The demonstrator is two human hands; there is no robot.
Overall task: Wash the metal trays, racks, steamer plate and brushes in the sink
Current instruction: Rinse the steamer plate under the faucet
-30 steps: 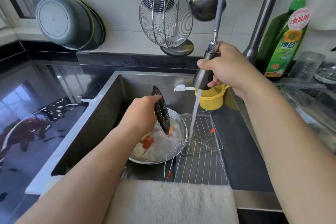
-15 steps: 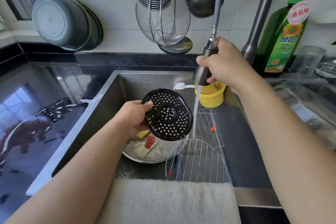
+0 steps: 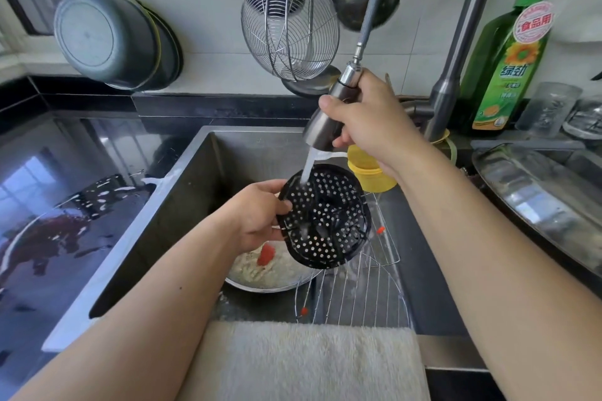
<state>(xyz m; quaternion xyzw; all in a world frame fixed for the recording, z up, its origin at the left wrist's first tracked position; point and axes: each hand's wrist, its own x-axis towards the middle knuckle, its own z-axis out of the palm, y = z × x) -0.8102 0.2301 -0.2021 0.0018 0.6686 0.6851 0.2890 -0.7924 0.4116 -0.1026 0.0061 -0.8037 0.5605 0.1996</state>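
Steamer plate (image 3: 325, 216), a round black disc pierced all over with small holes, is held tilted above the sink (image 3: 182, 205), facing the camera; the left hand (image 3: 257, 215) has its grip closed on the plate's left rim, thumb on the near face. The right hand (image 3: 368, 117) wraps its grip round the brushed-metal spray head (image 3: 325, 120) of the pull-out tap, whose grey hose rises up and to the right; a white stream of water (image 3: 308, 166) strikes the plate's far upper edge. Beneath the plate sits a round metal tray (image 3: 270, 273) with pale scraps and a red piece in it, and just to its right lie thin wire racks (image 3: 358, 296), one rounded and one squared, overlapping on the sink floor. A yellow plastic cup (image 3: 371, 172) stands at the far right corner of the basin. The steel sink walls are straight and steep, with open floor along the right side. A nubbly cream towel (image 3: 303, 361) drapes the near edge. To the left the dark glossy table (image 3: 65, 172) is wet; on the right rests an oval metal tray (image 3: 537, 198).
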